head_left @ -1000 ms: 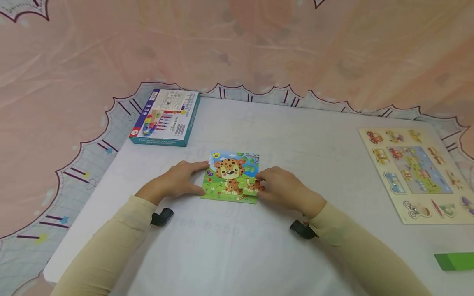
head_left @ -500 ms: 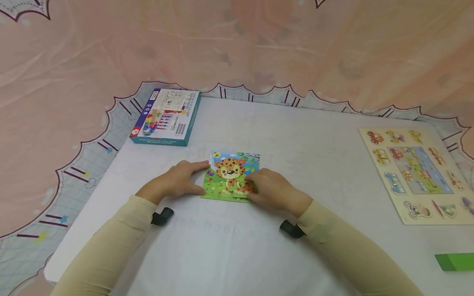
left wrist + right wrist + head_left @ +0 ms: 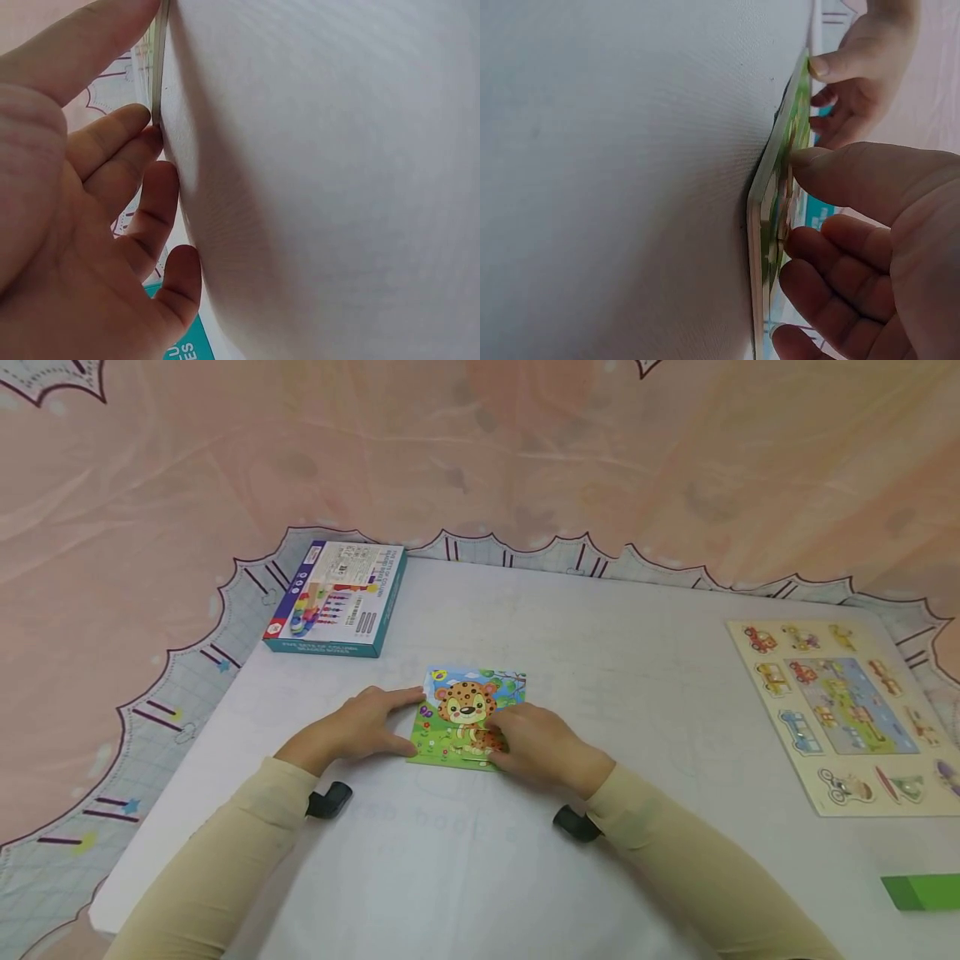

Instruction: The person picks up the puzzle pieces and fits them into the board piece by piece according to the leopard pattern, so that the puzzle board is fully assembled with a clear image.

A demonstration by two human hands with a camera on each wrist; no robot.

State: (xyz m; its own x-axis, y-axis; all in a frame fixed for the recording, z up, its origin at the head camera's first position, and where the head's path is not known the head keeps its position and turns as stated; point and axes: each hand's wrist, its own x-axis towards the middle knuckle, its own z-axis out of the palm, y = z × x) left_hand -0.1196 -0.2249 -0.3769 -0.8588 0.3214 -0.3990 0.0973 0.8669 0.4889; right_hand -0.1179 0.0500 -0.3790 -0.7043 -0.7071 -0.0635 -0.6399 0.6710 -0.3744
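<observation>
A small square jigsaw puzzle [image 3: 437, 739] with a cartoon leopard lies on the white table. Beside its left edge is my left hand [image 3: 360, 727], thumb and index finger spread apart and their tips against the board; the left wrist view has the fingers loosely bent along the board's thin edge [image 3: 157, 82]. My right hand [image 3: 543, 747] pinches a puzzle piece [image 3: 491, 741] with part of the leopard's spotted body between thumb and fingers. That piece lies over the lower right of the picture, and the fingers cover part of it. In the right wrist view the thumb presses close over the board [image 3: 761, 187].
A teal-edged box [image 3: 337, 597] of bead toys stands at the back left. To the right lies a wooden board [image 3: 813, 789] with vehicle and toy pictures, and a green block [image 3: 922, 891] is at the right edge. A patterned curtain [image 3: 480, 452] hangs behind.
My right hand has slid the puzzle piece leftward over the picture, from the board's right edge to the leopard's body. My left hand has stayed at the left edge.
</observation>
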